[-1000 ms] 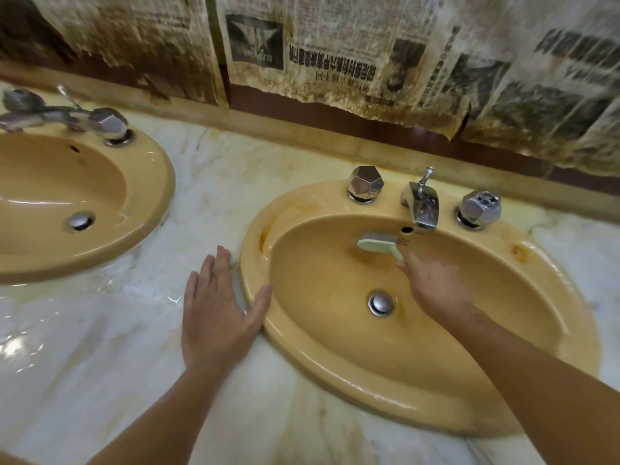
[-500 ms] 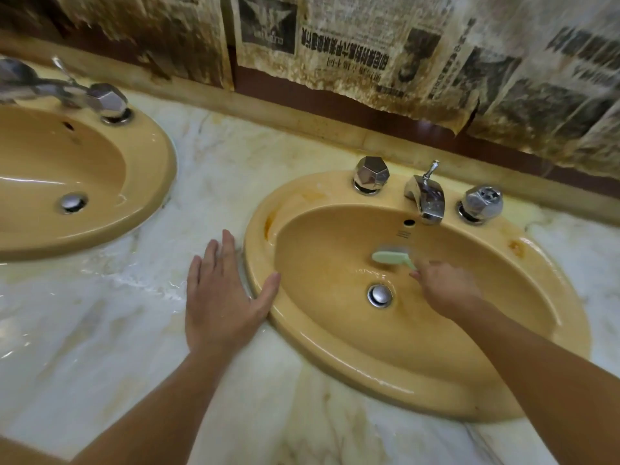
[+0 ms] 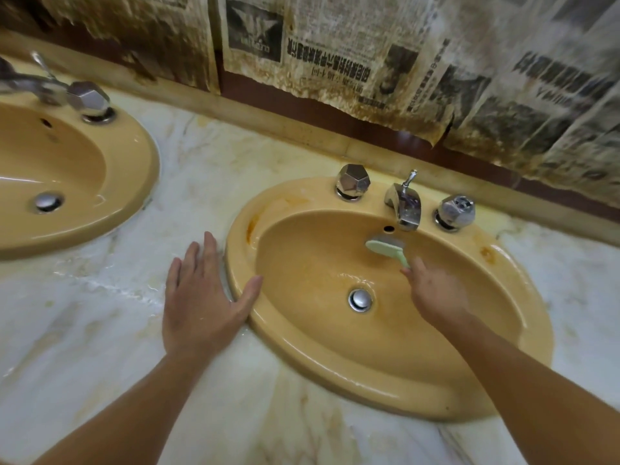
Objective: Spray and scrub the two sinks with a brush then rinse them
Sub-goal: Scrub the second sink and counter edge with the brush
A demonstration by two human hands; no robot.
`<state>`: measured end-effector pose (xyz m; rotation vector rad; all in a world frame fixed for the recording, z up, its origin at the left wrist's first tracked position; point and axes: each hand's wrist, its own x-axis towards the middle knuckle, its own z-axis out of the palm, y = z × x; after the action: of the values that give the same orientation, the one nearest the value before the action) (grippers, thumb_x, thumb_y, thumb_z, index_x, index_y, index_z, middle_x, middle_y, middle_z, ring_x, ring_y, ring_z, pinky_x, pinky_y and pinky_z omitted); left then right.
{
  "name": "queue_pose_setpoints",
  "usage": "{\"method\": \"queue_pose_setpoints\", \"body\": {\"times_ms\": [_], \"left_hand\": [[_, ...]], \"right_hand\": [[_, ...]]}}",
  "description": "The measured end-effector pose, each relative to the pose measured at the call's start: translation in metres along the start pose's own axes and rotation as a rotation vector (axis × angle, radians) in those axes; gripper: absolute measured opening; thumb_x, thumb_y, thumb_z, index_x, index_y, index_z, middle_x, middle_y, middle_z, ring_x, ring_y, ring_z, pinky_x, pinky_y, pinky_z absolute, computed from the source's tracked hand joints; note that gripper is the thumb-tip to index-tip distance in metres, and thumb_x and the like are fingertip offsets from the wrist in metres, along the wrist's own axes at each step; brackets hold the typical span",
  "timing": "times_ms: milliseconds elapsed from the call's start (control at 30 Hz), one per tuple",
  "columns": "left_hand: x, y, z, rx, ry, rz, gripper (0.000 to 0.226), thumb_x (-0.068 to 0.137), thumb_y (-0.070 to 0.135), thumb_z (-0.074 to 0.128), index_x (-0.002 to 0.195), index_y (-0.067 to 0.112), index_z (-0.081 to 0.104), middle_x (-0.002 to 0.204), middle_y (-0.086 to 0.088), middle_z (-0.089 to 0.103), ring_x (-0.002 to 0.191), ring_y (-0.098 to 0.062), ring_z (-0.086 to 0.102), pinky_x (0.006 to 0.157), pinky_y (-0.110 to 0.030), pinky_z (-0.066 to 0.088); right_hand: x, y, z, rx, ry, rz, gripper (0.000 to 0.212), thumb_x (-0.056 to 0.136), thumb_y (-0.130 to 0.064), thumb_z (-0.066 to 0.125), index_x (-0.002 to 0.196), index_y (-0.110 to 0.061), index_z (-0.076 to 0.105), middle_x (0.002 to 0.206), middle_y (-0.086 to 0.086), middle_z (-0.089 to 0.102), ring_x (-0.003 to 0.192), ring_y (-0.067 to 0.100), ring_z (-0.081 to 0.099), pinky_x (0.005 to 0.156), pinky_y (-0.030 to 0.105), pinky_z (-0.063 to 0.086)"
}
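Observation:
Two yellow oval sinks are set in a marble counter: the right sink (image 3: 385, 374) in front of me and the left sink (image 3: 110, 209) at the far left. My right hand (image 3: 432, 290) grips the handle of a pale green brush (image 3: 385, 248). The brush head lies against the right sink's back wall, just below the chrome spout (image 3: 404, 206). My left hand (image 3: 201, 297) rests flat on the wet counter, its thumb on the right sink's left rim.
Chrome knobs (image 3: 353, 181) (image 3: 456, 211) flank the spout, and a drain plug (image 3: 360, 299) sits in the basin's bottom. The left sink has its own faucet (image 3: 50, 85). The marble counter (image 3: 100, 330) is wet. Stained newspaper (image 3: 335, 45) covers the wall behind.
The brush and my right hand went down the back wall toward the drain, then back up under the spout. My left hand stays in place on the counter.

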<state>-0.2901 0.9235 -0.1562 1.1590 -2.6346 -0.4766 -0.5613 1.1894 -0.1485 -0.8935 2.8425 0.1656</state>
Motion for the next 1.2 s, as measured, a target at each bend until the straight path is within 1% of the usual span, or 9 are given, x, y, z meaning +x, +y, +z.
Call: {"method": "queue_pose_setpoints", "body": {"times_ms": [133,433,567,667,767,867,967,1100,1200], "left_hand": [[-0.001,0.002,-0.002,-0.009,-0.008,0.002,0.109,0.082,0.090,0.017,0.163,0.017,0.008,0.169,-0.004,0.019,0.156,-0.017,0.014,0.128,-0.041,0.009],[-0.012,0.022,-0.003,-0.076,0.001,-0.079,0.103,0.083,0.077,0.033,0.161,0.012,0.016,0.169,-0.007,0.015,0.155,-0.021,0.009,0.127,-0.045,0.005],[-0.015,0.023,0.001,-0.085,0.027,-0.086,0.099,0.084,0.073,0.035,0.161,0.013,0.017,0.169,-0.006,0.016,0.156,-0.019,0.007,0.127,-0.041,0.001],[-0.015,0.024,0.003,-0.077,0.030,-0.071,0.098,0.084,0.073,0.035,0.161,0.013,0.017,0.169,-0.006,0.016,0.156,-0.018,0.007,0.127,-0.042,0.001],[-0.014,0.022,0.005,-0.063,0.028,-0.072,0.099,0.084,0.074,0.034,0.161,0.013,0.017,0.168,-0.007,0.018,0.156,-0.019,0.008,0.127,-0.043,0.002],[-0.014,0.023,0.004,-0.053,0.033,-0.071,0.098,0.084,0.074,0.034,0.160,0.012,0.020,0.167,-0.009,0.021,0.155,-0.022,0.013,0.127,-0.044,0.004],[-0.015,0.022,0.005,-0.045,0.042,-0.066,0.098,0.085,0.074,0.034,0.159,0.012,0.022,0.166,-0.009,0.023,0.154,-0.022,0.015,0.127,-0.044,0.006],[-0.014,0.024,0.005,-0.045,0.042,-0.071,0.098,0.084,0.074,0.034,0.159,0.012,0.021,0.166,-0.009,0.024,0.155,-0.022,0.014,0.127,-0.044,0.005],[-0.013,0.023,0.004,-0.051,0.040,-0.078,0.098,0.084,0.074,0.035,0.159,0.013,0.020,0.166,-0.010,0.024,0.155,-0.022,0.015,0.127,-0.044,0.005]], "right_hand": [[-0.006,0.004,-0.005,-0.111,-0.120,0.035,0.035,0.107,-0.045,0.029,0.127,-0.022,0.047,0.112,0.005,0.065,0.099,0.029,0.062,0.066,0.033,0.039],[-0.013,0.022,-0.008,-0.051,-0.026,0.044,0.036,0.106,-0.050,0.026,0.119,-0.022,0.046,0.112,0.006,0.066,0.096,0.032,0.064,0.064,0.034,0.039],[-0.018,0.026,-0.006,-0.100,-0.148,0.067,0.040,0.107,-0.049,0.027,0.135,-0.027,0.045,0.116,0.009,0.065,0.102,0.032,0.063,0.068,0.035,0.040],[-0.022,0.033,-0.003,-0.016,-0.076,0.096,0.037,0.106,-0.051,0.026,0.125,-0.025,0.043,0.114,0.010,0.067,0.097,0.034,0.063,0.068,0.037,0.044],[-0.029,0.037,-0.002,-0.060,-0.180,0.100,0.041,0.106,-0.049,0.030,0.142,-0.033,0.040,0.121,0.008,0.064,0.104,0.031,0.063,0.078,0.037,0.048],[-0.031,0.042,-0.001,0.024,-0.069,0.116,0.036,0.106,-0.050,0.028,0.129,-0.027,0.045,0.117,0.007,0.066,0.097,0.033,0.063,0.071,0.036,0.045],[-0.030,0.042,0.002,-0.038,-0.235,0.111,0.042,0.106,-0.050,0.034,0.140,-0.028,0.044,0.117,0.011,0.063,0.103,0.032,0.062,0.078,0.036,0.048],[-0.032,0.047,0.003,0.033,-0.075,0.124,0.039,0.105,-0.051,0.030,0.127,-0.024,0.047,0.104,0.010,0.066,0.090,0.033,0.064,0.073,0.039,0.053],[-0.034,0.046,0.008,0.008,-0.273,0.124,0.042,0.104,-0.051,0.036,0.134,-0.025,0.051,0.111,0.011,0.064,0.099,0.030,0.063,0.077,0.036,0.049]]}}
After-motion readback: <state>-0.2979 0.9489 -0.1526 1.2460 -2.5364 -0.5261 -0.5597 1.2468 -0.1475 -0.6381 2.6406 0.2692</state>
